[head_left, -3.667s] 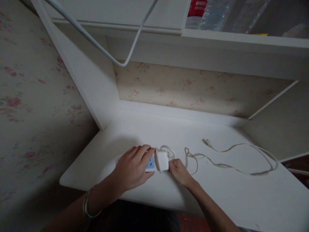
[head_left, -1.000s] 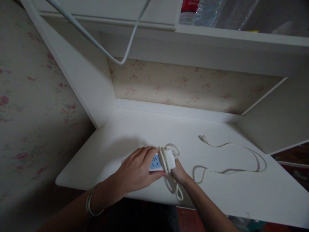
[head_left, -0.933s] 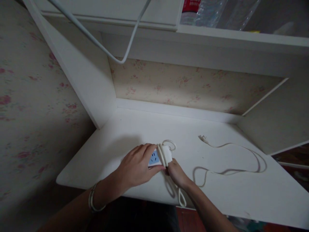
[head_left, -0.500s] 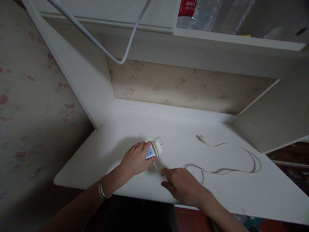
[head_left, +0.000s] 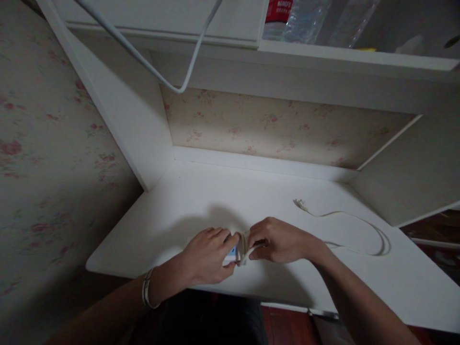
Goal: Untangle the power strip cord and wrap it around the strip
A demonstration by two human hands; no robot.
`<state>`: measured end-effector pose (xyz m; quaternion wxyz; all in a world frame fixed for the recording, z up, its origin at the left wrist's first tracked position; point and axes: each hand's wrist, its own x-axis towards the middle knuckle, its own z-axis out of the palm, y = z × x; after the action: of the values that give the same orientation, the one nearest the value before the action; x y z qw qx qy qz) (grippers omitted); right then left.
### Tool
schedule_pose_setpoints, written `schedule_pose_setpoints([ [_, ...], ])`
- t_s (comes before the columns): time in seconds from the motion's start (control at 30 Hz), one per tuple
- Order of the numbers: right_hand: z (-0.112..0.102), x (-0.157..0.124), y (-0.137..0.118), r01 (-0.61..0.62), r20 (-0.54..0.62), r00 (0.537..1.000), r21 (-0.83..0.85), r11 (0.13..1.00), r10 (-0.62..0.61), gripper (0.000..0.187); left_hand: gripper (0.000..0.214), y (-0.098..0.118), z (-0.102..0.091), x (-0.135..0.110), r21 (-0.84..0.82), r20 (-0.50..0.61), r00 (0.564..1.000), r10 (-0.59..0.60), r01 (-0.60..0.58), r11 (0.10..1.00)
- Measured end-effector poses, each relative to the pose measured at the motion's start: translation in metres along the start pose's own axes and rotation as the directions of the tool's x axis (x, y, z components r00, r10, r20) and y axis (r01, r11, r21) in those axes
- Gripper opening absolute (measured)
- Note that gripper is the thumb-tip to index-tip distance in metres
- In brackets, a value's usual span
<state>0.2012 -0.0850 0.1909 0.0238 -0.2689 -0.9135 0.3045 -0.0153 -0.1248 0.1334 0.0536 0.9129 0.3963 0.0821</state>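
My left hand (head_left: 210, 254) is closed around a power strip (head_left: 230, 256), white with a blue socket face, near the front of the desk. Loops of off-white cord (head_left: 243, 248) wrap around the strip's right end. On that side my right hand (head_left: 276, 239) pinches the cord close against the loops. The rest of the cord runs out from behind my right wrist, curves across the desk, and ends in a plug (head_left: 299, 204) lying at the right. My fingers hide part of the strip.
The white desk (head_left: 215, 184) has side panels and floral wallpaper (head_left: 233, 124) behind it. Overhead hangs a thick pale cable (head_left: 154, 74). Plastic bottles (head_left: 305, 21) stand on the shelf (head_left: 352, 55) at the upper right.
My left hand has moved slightly right and nearer to me with the power strip. My right hand has risen to the strip's end, bringing the cord against the loops.
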Motion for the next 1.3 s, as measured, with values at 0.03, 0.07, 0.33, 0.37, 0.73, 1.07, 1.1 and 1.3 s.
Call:
schedule_pose_setpoints([
  [0.03, -0.005, 0.002, 0.003, 0.01, 0.036, 0.999, 0.055, 0.998, -0.012, 0.011, 0.046, 0.005, -0.002, -0.001, -0.012, 0.008, 1.0, 0.02, -0.02, 1.0],
  [0.07, -0.01, 0.004, 0.005, 0.007, 0.073, 0.997, 0.103, 0.995, -0.014, 0.012, 0.049, 0.009, -0.004, -0.003, -0.025, 0.013, 0.999, 0.038, -0.038, 0.999],
  [0.33, -0.027, 0.014, 0.034, -0.092, 0.164, 0.986, 0.526, 0.845, 0.006, 0.031, 0.05, 0.018, -0.012, -0.011, -0.171, 0.04, 0.977, 0.209, -0.199, 0.965],
  [0.37, -0.027, 0.014, 0.041, -0.085, 0.126, 0.992, 0.573, 0.815, 0.015, 0.035, 0.051, 0.017, -0.011, -0.012, -0.192, 0.049, 0.975, 0.219, -0.206, 0.96],
  [0.73, -0.038, -0.017, 0.057, 0.054, 0.164, 0.978, 0.392, 0.919, -0.127, 0.036, 0.063, -0.023, -0.015, -0.027, -0.39, 0.152, 0.98, 0.126, -0.058, 0.919],
  [1.07, 0.0, 0.026, 0.075, -0.016, -0.325, 0.916, 0.559, 0.829, 0.236, 0.033, 0.054, -0.004, -0.024, -0.022, -0.302, 0.015, 0.979, 0.203, -0.189, 0.934],
  [1.1, 0.008, 0.033, 0.077, -0.018, -0.36, 0.894, 0.565, 0.825, 0.266, 0.034, 0.055, -0.001, -0.027, -0.022, -0.287, 0.006, 0.981, 0.193, -0.183, 0.94],
  [1.3, 0.05, 0.052, 0.09, -0.006, -0.484, 0.773, 0.64, 0.769, 0.409, 0.036, 0.062, 0.0, -0.037, -0.026, -0.253, -0.047, 0.995, 0.082, -0.092, 0.963],
])
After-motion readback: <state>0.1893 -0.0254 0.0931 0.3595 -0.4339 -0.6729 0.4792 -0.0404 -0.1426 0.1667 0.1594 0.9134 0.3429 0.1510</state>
